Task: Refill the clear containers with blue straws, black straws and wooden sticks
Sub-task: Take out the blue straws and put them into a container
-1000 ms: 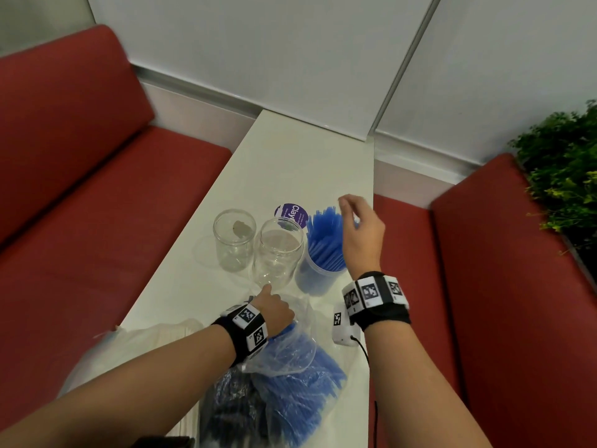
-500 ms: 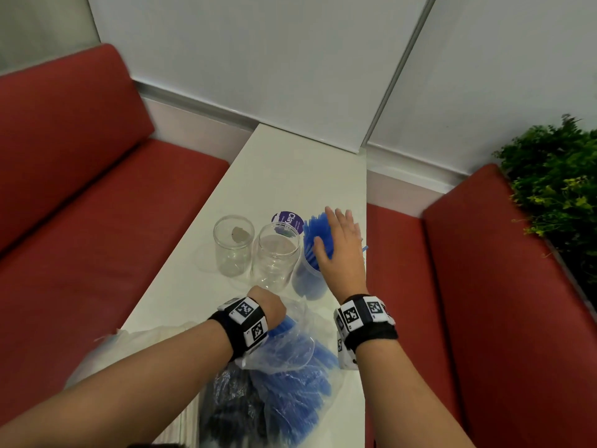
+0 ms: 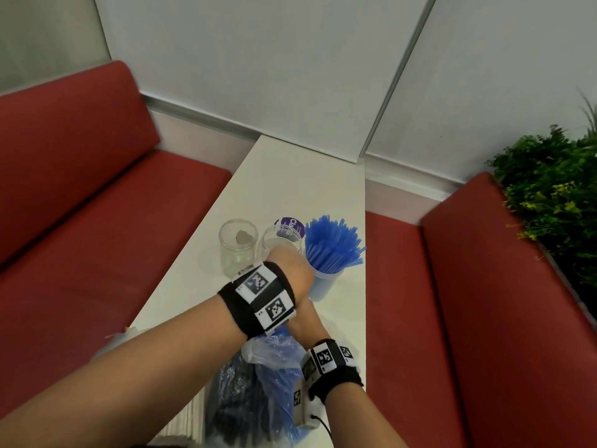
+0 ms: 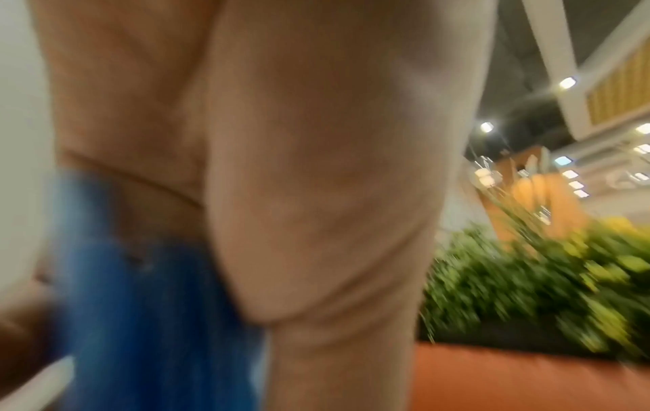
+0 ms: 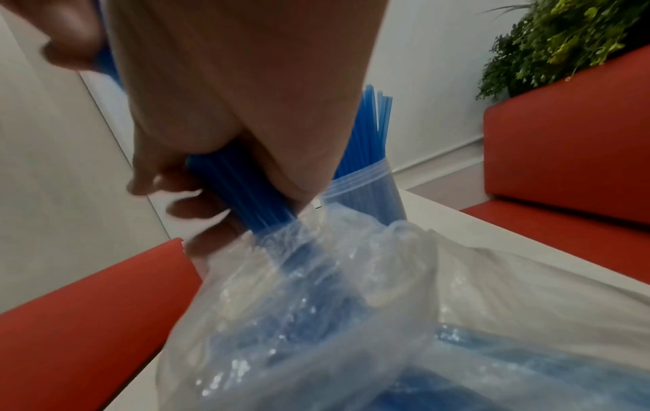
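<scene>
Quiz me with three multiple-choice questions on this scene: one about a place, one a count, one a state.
1. Where in the row is the straw-filled container? A left end; B middle; C right end.
2. How many clear jars hold no straws? A one; B two; C three.
3. What does the right hand hold? A blue straws; B black straws; C nothing.
Answers: C, it stands rightmost in the head view; B, the left jar and middle jar show no straws; A, its grip closes on them at the bag mouth.

Only readable text: "Cla…" in white on the purple round label (image 3: 289,226), rest cut off by the jar (image 3: 280,244) beyond the fingers.
</scene>
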`<control>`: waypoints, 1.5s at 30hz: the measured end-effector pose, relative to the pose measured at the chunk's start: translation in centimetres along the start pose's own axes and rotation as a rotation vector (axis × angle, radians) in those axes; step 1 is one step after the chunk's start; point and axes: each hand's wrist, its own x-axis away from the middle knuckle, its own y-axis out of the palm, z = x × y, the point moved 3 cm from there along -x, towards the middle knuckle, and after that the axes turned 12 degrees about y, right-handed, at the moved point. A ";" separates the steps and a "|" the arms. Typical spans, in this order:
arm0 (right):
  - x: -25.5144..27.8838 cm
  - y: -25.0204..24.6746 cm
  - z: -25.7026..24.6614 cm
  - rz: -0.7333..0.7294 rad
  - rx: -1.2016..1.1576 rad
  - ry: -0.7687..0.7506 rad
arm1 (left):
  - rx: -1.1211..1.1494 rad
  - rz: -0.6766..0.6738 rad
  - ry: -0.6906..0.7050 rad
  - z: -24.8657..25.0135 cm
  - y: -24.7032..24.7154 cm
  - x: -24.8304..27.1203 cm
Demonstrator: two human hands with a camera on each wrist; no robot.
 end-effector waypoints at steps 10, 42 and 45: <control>1.6 -1.8 -3.0 0.197 -0.393 -0.017 | 0.593 0.512 0.109 -0.7 -3.7 2.5; 6.7 -8.7 -11.8 0.134 -0.733 -0.395 | 2.842 0.240 -0.312 2.6 5.6 0.7; 6.6 -8.4 -11.7 0.115 -0.700 -0.390 | 2.881 0.179 -0.367 2.6 6.1 0.9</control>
